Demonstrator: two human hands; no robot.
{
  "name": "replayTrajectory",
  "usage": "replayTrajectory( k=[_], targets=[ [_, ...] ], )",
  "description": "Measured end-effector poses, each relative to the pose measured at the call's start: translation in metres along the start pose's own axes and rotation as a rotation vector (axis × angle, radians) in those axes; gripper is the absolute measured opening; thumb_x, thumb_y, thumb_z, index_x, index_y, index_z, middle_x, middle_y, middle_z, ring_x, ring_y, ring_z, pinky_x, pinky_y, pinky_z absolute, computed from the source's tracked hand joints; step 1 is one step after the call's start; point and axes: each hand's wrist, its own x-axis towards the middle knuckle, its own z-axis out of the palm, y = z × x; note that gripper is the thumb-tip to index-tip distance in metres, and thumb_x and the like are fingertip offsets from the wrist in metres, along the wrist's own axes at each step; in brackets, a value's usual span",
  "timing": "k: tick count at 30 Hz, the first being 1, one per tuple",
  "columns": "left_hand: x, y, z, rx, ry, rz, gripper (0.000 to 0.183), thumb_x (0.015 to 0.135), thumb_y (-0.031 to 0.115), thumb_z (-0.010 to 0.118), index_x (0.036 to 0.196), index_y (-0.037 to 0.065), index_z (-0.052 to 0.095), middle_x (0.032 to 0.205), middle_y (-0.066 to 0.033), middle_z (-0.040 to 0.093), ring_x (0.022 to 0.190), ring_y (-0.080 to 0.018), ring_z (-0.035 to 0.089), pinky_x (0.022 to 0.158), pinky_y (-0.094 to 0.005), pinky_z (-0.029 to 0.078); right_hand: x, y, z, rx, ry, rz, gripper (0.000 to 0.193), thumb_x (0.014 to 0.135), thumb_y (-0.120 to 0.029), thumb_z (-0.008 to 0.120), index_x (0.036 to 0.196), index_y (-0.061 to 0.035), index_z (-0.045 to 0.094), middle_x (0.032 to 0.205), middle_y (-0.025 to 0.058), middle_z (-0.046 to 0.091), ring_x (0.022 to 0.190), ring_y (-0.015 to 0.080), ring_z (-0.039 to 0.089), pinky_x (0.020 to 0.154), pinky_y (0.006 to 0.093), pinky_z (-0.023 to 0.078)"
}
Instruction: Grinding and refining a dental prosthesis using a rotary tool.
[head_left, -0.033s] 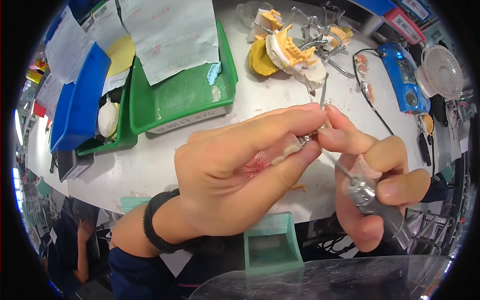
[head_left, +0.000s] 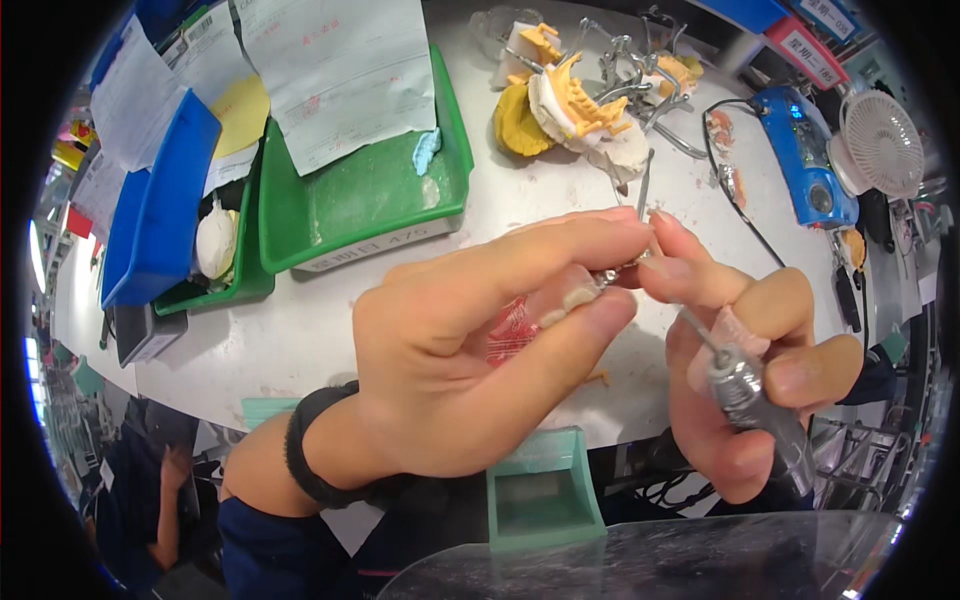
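My left hand (head_left: 440, 330), with a black band at its wrist, pinches a small partial denture (head_left: 578, 298) between thumb and fingers. The denture has pale teeth, a clear pinkish base and bits of shiny metal. My right hand (head_left: 775, 310) is wrapped round a handpiece (head_left: 742, 388), dark at the body and silvery at the nose. Its thin shank points up and left toward the denture; whether its tip touches cannot be made out. The right thumb and forefinger meet the denture's metal end beside the left fingertips.
Plaster models with yellow-orange parts (head_left: 580, 95) and metal frames stand at the back. Green (head_left: 360, 215) and blue trays (head_left: 165, 200) with papers are at left. A blue control box (head_left: 790, 150) and white fan (head_left: 880, 140) sit right. A green bin (head_left: 545, 500) hangs at the near edge.
My left thumb has moved slightly down from the fingers, so more of the denture's metal shows. The handpiece has shifted a little to the right. Both grips stay the same.
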Motion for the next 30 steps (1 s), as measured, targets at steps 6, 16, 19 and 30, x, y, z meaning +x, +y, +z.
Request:
replayTrajectory(
  k=[6, 16, 19, 30],
  targets=[
    [0.007, -0.014, 0.001, -0.392, -0.118, 0.034, 0.029, 0.091, 0.011, 0.045, 0.116, -0.004, 0.048, 0.107, -0.019, 0.059, 0.103, -0.0216, 0.055, 0.092, -0.0376, 0.04, 0.011, 0.013, -0.004, -0.192, 0.177, -0.017, 0.041, 0.09, -0.041, 0.046, 0.118, -0.0118, 0.042, 0.096, 0.01, 0.047, 0.096, 0.0288, 0.051, 0.095, 0.0577, 0.037],
    [0.004, -0.011, 0.001, -0.434, -0.177, 0.086, 0.05, 0.083, -0.002, 0.052, 0.13, -0.007, 0.034, 0.116, -0.0219, 0.053, 0.106, -0.0225, 0.053, 0.094, -0.0372, 0.04, 0.013, 0.004, -0.001, -0.308, 0.041, 0.225, 0.05, 0.078, 0.019, 0.045, 0.107, -0.0194, 0.035, 0.099, 0.0094, 0.041, 0.107, 0.03, 0.053, 0.084, 0.0392, 0.051],
    [0.005, -0.01, -0.003, -0.072, -0.156, 0.17, 0.051, 0.08, -0.008, 0.054, 0.128, -0.009, 0.036, 0.115, -0.0213, 0.054, 0.104, -0.0212, 0.055, 0.09, -0.0348, 0.043, 0.01, 0.007, -0.002, -0.293, 0.094, 0.216, 0.05, 0.078, 0.019, 0.045, 0.108, -0.0185, 0.035, 0.101, 0.0099, 0.041, 0.107, 0.0298, 0.053, 0.084, 0.0401, 0.051],
    [0.0, -0.002, 0.003, -0.173, -0.002, -0.017, 0.035, 0.083, -0.006, 0.051, 0.118, -0.008, 0.048, 0.106, -0.015, 0.06, 0.096, -0.0166, 0.057, 0.086, -0.0295, 0.046, 0.012, -0.009, -0.012, -0.368, -0.106, 0.008, 0.022, 0.088, -0.029, 0.053, 0.102, -0.0142, 0.043, 0.087, 0.0081, 0.042, 0.097, 0.0434, 0.057, 0.093, 0.0619, 0.036]
  ],
)
